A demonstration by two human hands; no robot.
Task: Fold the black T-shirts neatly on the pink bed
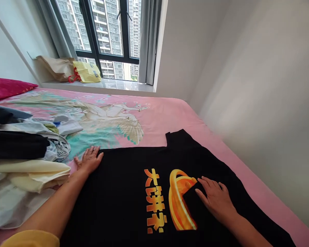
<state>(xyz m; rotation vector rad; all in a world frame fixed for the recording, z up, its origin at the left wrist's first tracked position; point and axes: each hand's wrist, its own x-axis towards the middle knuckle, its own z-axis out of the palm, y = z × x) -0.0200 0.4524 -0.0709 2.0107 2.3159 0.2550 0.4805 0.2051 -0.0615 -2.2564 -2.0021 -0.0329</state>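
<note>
A black T-shirt (123,192) lies spread on the bed in front of me, its neck end toward the right. Orange and yellow lettering (156,202) and an orange rounded graphic (179,202) are printed on it. One black flap of the shirt, apparently the near sleeve, is folded over part of the graphic. My left hand (90,159) is open, fingers spread, at the shirt's far left corner. On the folded flap rests my right hand (217,199), open with its fingers extended and thumb apart. The shirt's near edge runs out of view.
A pile of clothes (18,144) lies on the left of the pink patterned bedsheet (159,113). A magenta pillow (10,87) is behind it. Brown (58,68) and yellow bags (89,72) stand on the windowsill. A wall (260,103) borders the bed's right side.
</note>
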